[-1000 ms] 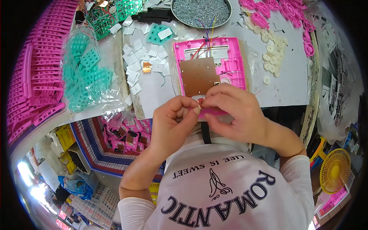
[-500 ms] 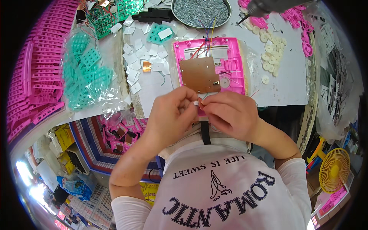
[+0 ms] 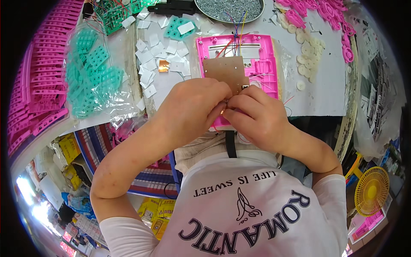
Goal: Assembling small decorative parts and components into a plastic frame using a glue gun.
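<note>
A pink plastic housing (image 3: pixel 269 58) lies on the table in front of me, with a brown circuit board (image 3: pixel 223 70) over its middle. Thin red, blue and yellow wires (image 3: pixel 236 32) run from the board's far side. Both hands meet over the near edge of the board. My right hand (image 3: pixel 259 118) is closed in a pinch on a small copper-coloured piece (image 3: pixel 222 112). Against it, my left hand (image 3: pixel 192 105) is closed too, thumb and fingers pressed together at the board's edge; what it pinches is hidden by the fingers.
White square pads (image 3: pixel 150 64) are scattered left of the housing, beside a bag of turquoise rubber keypads (image 3: pixel 96 85). A round metal pan of screws (image 3: pixel 231 10) stands at the back. Cream discs (image 3: pixel 308 55) and pink parts (image 3: pixel 295 19) lie to the right. Stacked pink mouldings (image 3: pixel 47 64) fill the far left.
Both hands have moved slightly away from me, over the board's near edge, still together. My left elbow has swung outward. The dark tool at the upper right is out of view.
</note>
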{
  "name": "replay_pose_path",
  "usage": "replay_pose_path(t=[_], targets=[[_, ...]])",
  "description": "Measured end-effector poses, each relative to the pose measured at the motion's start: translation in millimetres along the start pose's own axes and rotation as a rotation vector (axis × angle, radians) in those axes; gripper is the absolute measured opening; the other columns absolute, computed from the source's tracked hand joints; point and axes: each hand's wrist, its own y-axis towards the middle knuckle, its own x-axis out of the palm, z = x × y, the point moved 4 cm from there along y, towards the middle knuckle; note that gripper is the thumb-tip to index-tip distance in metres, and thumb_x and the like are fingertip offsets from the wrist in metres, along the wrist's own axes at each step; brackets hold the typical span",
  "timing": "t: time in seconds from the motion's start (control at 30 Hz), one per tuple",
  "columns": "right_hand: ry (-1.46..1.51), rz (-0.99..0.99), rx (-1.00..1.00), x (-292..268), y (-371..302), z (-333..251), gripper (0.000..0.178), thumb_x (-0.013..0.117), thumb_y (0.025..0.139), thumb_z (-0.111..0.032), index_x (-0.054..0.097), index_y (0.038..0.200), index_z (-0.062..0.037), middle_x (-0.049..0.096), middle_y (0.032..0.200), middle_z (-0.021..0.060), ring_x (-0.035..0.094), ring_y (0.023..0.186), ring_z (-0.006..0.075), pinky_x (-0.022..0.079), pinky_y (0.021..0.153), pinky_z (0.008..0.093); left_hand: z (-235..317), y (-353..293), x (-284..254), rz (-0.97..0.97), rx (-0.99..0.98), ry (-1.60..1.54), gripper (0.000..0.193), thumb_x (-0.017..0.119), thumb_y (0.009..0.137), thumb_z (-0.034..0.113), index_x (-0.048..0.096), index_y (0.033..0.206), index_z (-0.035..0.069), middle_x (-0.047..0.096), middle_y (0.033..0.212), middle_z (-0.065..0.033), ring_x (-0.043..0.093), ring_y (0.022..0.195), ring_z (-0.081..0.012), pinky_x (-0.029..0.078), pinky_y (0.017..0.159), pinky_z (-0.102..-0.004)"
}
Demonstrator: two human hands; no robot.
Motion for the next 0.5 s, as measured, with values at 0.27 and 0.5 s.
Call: replay_pose_path(t=[0.27,0.5], targets=[[-0.063,-0.026,0.027,4.7,4.9,-2.2,0.024,0.07,0.067,-0.012,0.071,0.09,-0.0046,0.06,0.093,0.0046,0.059,0.094,0.0251,0.055,0.065,0.0312,-2.4,-17.3,11.3,0.203,0.085,0.05,0.026,0.076,0.073,-0.006,0.065,0.095,0.004,0.057,0.08,-0.0105,0.059,0.072,-0.0317,0.049,0.06,-0.0413],[-0.076,-0.048,0.033,5.7,6.6,-1.5,0.02,0.068,0.07,-0.012,0.07,0.088,-0.0033,0.058,0.09,0.0046,0.058,0.096,0.0246,0.054,0.064,0.0307,-3.9,-17.7,11.5,0.165,0.042,0.045,0.024,0.076,0.075,-0.004,0.064,0.095,0.005,0.06,0.084,-0.0113,0.061,0.075,-0.0326,0.05,0.063,-0.0417]])
